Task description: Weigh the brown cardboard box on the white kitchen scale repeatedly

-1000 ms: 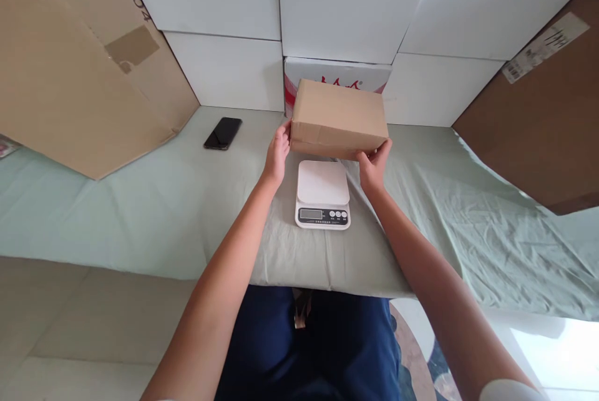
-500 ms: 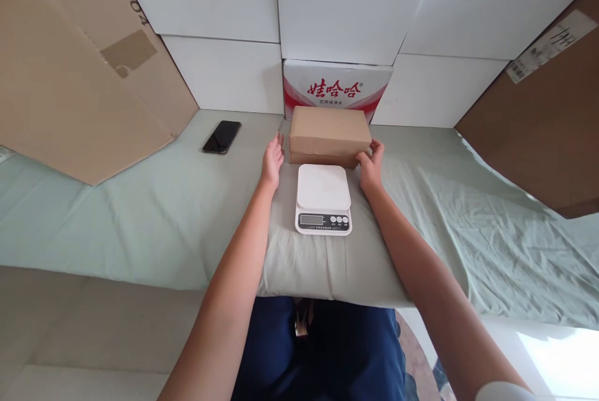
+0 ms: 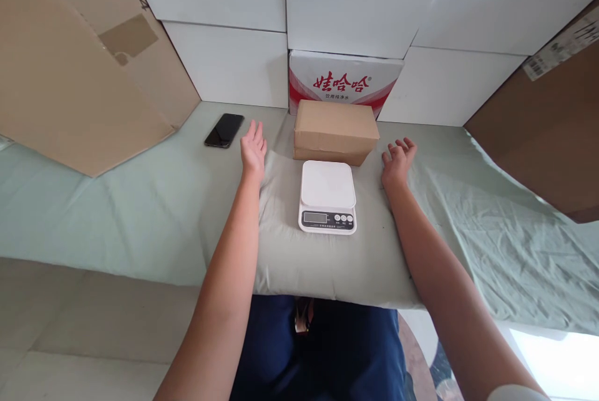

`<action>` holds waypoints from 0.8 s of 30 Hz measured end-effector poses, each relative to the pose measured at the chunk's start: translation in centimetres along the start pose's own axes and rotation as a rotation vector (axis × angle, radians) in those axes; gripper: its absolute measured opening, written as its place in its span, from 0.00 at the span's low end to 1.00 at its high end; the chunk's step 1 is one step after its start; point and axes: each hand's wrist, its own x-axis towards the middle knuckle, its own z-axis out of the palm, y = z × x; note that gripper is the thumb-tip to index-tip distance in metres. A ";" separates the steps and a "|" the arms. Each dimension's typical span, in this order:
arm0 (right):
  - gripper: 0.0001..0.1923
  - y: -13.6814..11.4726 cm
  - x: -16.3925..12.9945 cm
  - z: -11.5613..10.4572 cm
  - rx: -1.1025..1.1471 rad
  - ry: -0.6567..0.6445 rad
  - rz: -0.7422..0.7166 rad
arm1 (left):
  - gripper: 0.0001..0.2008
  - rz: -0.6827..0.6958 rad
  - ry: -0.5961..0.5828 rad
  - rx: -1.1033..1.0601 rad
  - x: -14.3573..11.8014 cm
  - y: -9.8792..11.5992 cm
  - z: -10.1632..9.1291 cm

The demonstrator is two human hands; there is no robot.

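One plain cardboard box (image 3: 335, 131) sat just behind the one white scale (image 3: 327, 196), against a white carton (image 3: 345, 80) printed with red Chinese characters. Both hands, left (image 3: 253, 149) and right (image 3: 397, 158), hung released either side of the scale. One phone (image 3: 224, 130) lay left.
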 end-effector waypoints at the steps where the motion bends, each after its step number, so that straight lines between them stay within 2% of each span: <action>1: 0.23 0.0 -0.2 0.2 0.004 -0.024 -0.006 | 0.33 -0.002 -0.005 -0.003 -0.1 -0.1 0.2; 4: 0.24 -0.4 -0.9 0.9 0.037 -0.158 -0.002 | 0.33 -0.031 -0.039 0.003 -0.3 -0.6 1.0; 9: 0.31 -1.6 -3.3 3.1 0.087 -0.333 0.039 | 0.32 -0.200 -0.152 0.122 -0.6 -1.9 2.7; 13: 0.25 -2.5 -5.2 4.4 0.021 -0.458 -0.074 | 0.31 -0.199 -0.190 0.160 -0.8 -2.8 3.3; 18: 0.23 -2.8 -6.3 4.8 -0.113 -0.456 -0.119 | 0.29 -0.171 -0.216 0.161 -0.7 -3.4 3.2; 24: 0.24 -2.7 -6.3 5.0 -0.138 -0.425 -0.107 | 0.29 -0.131 -0.243 0.157 -0.7 -3.9 3.2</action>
